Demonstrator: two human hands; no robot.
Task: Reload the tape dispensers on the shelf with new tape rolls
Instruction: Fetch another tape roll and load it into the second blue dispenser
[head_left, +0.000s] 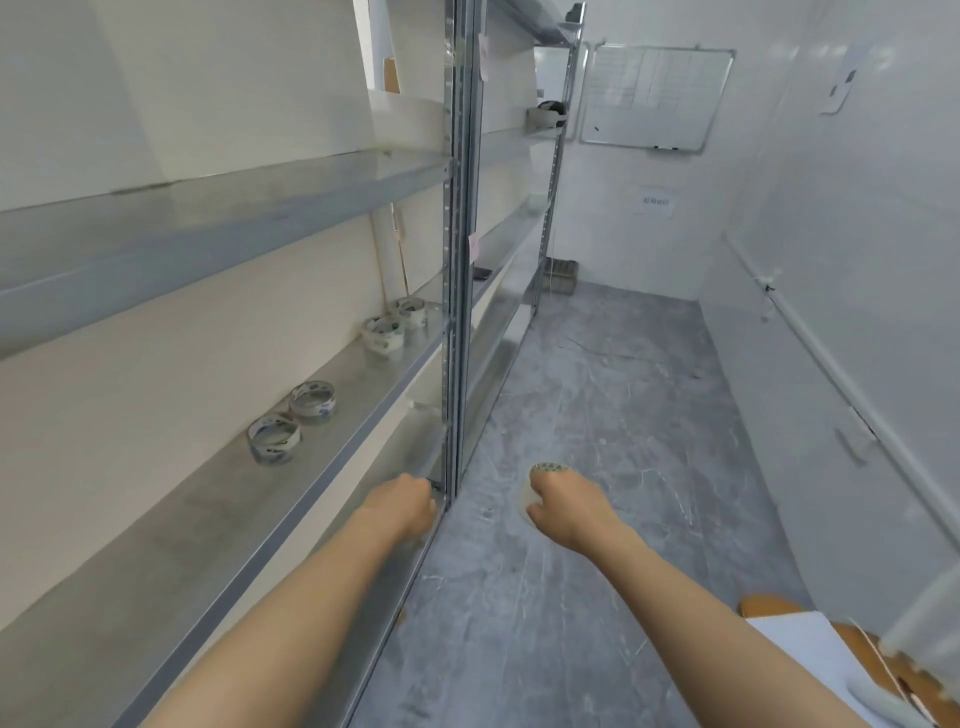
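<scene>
Lighting is found bright, even and cool. Soft shadow is noted beneath the shelf (182, 493). A faint sheen is recorded on the floor (597, 415). Straight lines are bowed towards the frame edges. Writing on the whiteboard (649, 98) is rendered blurred and illegible.

grey marbled floor (597, 415), silver shelf (218, 519)
</scene>
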